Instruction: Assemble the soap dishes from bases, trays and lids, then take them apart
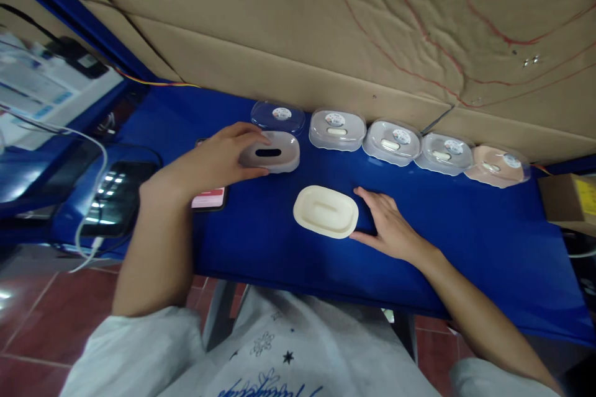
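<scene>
My left hand (233, 152) has its thumb and fingers closed round the left end of a pale grey oval dish (291, 158) with a dark slot in its middle. Just behind that dish lies a clear plastic lid (267, 115) with a round sticker. A cream oval dish (326, 212), shallow and with a raised bar along its middle, rests flat on the blue table in front of me. Beside its right end is my right hand (384, 223), fingers apart, the thumb close to the rim. Whether the thumb touches the dish I cannot tell.
Several lidded oval boxes, among them a grey one (338, 136) and a peach one (496, 167), stand along the cardboard wall (288, 31). A lit phone (209, 198) is partly under my left arm. Another phone (118, 198) with a white cable lies farther left.
</scene>
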A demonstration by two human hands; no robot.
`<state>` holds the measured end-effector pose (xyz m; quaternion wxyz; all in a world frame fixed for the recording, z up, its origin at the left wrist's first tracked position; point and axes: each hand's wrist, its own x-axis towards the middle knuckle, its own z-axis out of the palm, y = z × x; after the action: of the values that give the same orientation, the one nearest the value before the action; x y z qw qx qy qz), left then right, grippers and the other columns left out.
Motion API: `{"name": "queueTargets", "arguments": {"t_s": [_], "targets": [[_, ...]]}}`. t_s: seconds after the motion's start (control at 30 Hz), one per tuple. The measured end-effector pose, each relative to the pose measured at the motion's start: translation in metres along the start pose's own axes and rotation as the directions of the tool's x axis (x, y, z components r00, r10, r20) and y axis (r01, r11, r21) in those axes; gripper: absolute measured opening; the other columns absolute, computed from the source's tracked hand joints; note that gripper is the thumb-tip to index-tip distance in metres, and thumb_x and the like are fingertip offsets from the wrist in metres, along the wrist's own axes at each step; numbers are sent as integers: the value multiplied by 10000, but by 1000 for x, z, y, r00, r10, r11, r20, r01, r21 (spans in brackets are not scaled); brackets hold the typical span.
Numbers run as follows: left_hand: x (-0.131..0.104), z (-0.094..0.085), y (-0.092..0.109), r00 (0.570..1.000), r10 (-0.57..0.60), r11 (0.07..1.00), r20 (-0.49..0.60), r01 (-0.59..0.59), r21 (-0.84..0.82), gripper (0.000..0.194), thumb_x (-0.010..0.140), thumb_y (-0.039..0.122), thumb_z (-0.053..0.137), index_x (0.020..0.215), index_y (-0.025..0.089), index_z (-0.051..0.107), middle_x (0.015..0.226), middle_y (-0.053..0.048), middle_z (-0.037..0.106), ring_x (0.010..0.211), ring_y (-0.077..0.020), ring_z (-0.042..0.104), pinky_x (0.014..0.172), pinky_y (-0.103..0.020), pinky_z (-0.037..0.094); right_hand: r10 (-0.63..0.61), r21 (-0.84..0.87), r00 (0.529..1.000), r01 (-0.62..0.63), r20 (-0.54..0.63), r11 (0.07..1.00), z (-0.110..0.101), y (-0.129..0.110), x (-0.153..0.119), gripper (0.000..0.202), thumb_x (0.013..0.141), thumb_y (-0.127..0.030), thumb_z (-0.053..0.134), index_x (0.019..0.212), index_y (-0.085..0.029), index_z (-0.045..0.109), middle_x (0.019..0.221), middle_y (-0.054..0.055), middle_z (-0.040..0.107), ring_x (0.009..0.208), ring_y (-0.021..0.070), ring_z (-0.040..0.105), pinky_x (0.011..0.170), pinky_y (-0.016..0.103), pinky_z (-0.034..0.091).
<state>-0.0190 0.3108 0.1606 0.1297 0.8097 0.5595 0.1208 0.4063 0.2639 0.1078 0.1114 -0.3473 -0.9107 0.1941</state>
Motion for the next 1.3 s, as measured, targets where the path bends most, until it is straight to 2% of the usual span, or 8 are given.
{"name": "queueTargets", "arguments": {"t_s": [0.2, 0.33, 0.47, 0.57, 0.77, 0.97, 1.17, 1.3], "targets": [[5, 6, 7, 998, 33, 995, 56, -38, 94, 448, 987, 302, 623, 1432, 252, 611, 1613, -115, 527, 1499, -364, 495, 1250, -593, 388, 4, -24, 1000, -4, 1, 1000, 1, 0, 0, 944, 1050, -587, 595, 1751, -261, 54, 1640, 223, 509, 1472, 424, 537, 1176, 676, 444], [4, 21, 47, 973, 227, 974, -41, -227, 2, 409, 1009, 339, 634, 1406, 247, 608, 1634, -107, 510, 1541, -342, 445, 1294, -555, 329, 3, -32, 1000, -3, 9, 999, 1, 0, 1, 926, 1061, -577, 578, 1750, -264, 44, 1633, 216, 517, 1467, 418, 539, 1178, 672, 441], [0, 57, 97, 879, 463, 883, 114, -447, -144, 759, 902, 516, 826, 1544, 242, 529, 1694, -185, 447, 1552, -377, 448, 1293, -560, 321, 1, -37, 1000, -1, 4, 999, 0, -1, 1, 936, 1057, -577, 590, 1746, -260, 42, 1627, 217, 522, 1457, 410, 545, 1177, 663, 440], [-1, 73, 115, 849, 501, 865, 167, -485, -126, 741, 852, 475, 893, 1476, 209, 596, 1627, -223, 510, 1498, -399, 505, 1257, -567, 361, 10, -36, 1000, -9, 9, 999, 0, -1, 2, 941, 1051, -582, 597, 1746, -264, 49, 1634, 211, 518, 1459, 407, 543, 1177, 651, 442], [-20, 43, 84, 915, 321, 947, 245, -319, -49, 604, 815, 287, 877, 1371, 262, 643, 1540, -149, 589, 1423, -397, 571, 1180, -571, 446, 9, -21, 1000, -8, 24, 1000, -4, -4, 3, 903, 1070, -558, 570, 1749, -278, 44, 1622, 202, 535, 1451, 400, 555, 1174, 634, 449], [-43, 26, 52, 978, 134, 985, 161, -150, 86, 505, 762, 249, 865, 1237, 294, 701, 1531, -119, 577, 1430, -459, 529, 1128, -638, 452, 25, -11, 999, -24, 43, 1000, -5, -3, 4, 874, 1069, -567, 570, 1746, -270, 103, 1615, 195, 539, 1458, 398, 546, 1183, 631, 441], [-32, 23, 91, 947, 294, 951, 132, -303, 55, 392, 927, 355, 791, 1290, 247, 687, 1375, -128, 640, 1266, -371, 624, 1089, -526, 473, 3, -42, 1000, -3, -10, 999, -11, 0, 14, 807, 1090, -497, 551, 1749, -312, 123, 1671, 162, 492, 1511, 387, 504, 1190, 627, 447], [-21, 38, 119, 865, 477, 871, 156, -489, 52, 251, 1057, 346, 646, 1256, 200, 692, 1257, -118, 669, 1077, -286, 665, 966, -423, 490, -33, -147, 997, 23, -68, 989, -28, 5, 69, 740, 1094, -463, 536, 1736, -289, 211, 1728, 150, 401, 1583, 389, 403, 1255, 626, 376]]}}
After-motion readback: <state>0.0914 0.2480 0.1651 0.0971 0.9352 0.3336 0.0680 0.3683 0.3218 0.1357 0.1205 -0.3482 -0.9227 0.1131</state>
